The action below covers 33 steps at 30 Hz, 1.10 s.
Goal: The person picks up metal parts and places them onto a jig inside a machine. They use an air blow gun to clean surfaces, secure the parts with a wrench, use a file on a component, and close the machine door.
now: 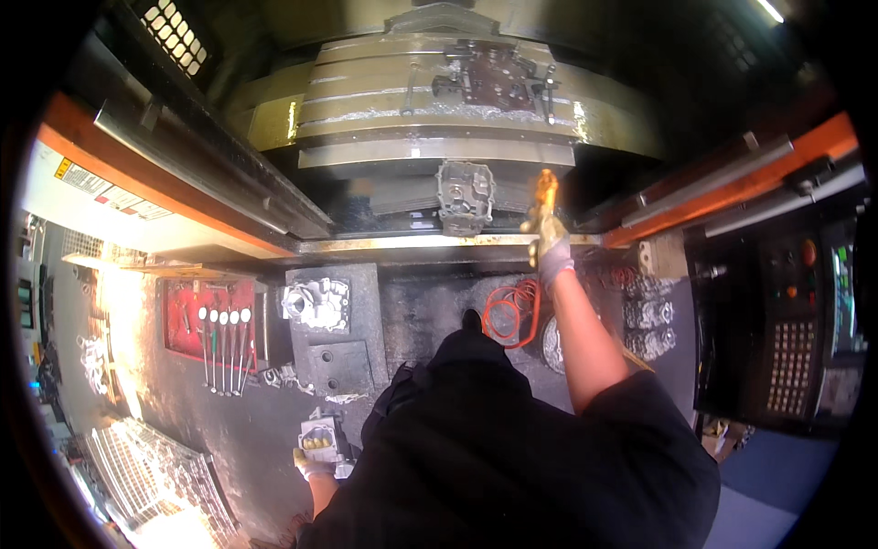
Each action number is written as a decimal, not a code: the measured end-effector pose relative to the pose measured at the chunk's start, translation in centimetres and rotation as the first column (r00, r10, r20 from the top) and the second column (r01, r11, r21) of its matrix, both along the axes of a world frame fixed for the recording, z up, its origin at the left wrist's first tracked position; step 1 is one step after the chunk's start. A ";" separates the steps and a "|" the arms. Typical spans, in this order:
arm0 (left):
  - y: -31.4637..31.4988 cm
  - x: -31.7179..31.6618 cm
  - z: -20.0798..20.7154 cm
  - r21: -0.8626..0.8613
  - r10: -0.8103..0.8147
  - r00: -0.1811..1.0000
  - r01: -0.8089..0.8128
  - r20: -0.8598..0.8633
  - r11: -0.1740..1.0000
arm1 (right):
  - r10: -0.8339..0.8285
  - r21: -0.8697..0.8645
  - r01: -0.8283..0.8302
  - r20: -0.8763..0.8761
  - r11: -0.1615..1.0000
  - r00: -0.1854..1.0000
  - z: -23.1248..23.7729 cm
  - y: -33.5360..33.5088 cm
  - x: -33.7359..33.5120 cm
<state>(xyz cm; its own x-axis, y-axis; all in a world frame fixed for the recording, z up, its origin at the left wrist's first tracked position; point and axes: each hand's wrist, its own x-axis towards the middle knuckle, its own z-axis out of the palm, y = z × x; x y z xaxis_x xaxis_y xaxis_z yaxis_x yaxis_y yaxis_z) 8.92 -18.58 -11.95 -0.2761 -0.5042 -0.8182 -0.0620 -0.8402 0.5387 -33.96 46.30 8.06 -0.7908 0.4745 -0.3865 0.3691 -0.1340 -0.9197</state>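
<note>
My left hand (315, 462), in a pale glove, is low at the left beside my body. Its fingers are closed over a grey metal casting (340, 437), its yellowish fingertips showing inside the casting's opening. My right hand (551, 242), also gloved, reaches forward at the machine's front sill. It is closed around an orange-yellow hand tool (546, 190) that points toward the machine table; the tool's exact kind is unclear. Left of this hand, another grey housing casting (465, 197) stands at the sill. On the slotted machine table (366, 101) lies a dark fixture plate (494, 78).
Orange door edges (814, 151) flank the opening. An orange hose (503, 316) coils below the sill. A casting (317, 304) rests on a grey stand (366, 325) at left, near a red tray (183, 320) and several dial-headed gauges (224, 317). A control panel (794, 348) stands right.
</note>
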 end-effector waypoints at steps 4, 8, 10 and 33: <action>-1.8 0.2 -2.2 -0.100 -0.079 0.996 0.083 0.044 0.992 | -0.019 0.099 0.021 -0.020 0.995 1.000 -0.4 1.0 2.6; -8.4 3.7 -7.1 0.000 -0.181 0.980 0.182 -0.078 0.983 | -0.020 0.041 0.020 -0.014 0.999 1.000 1.6 0.6 5.7; -7.3 4.2 -6.3 0.017 -0.196 0.978 0.198 -0.074 0.980 | 0.233 0.051 -0.230 -0.068 0.972 0.970 2.8 0.2 8.3; 5.2 4.0 2.2 0.101 0.013 0.977 -0.036 0.214 0.994 | 0.585 0.270 -0.675 0.345 0.687 0.734 -8.9 4.1 2.5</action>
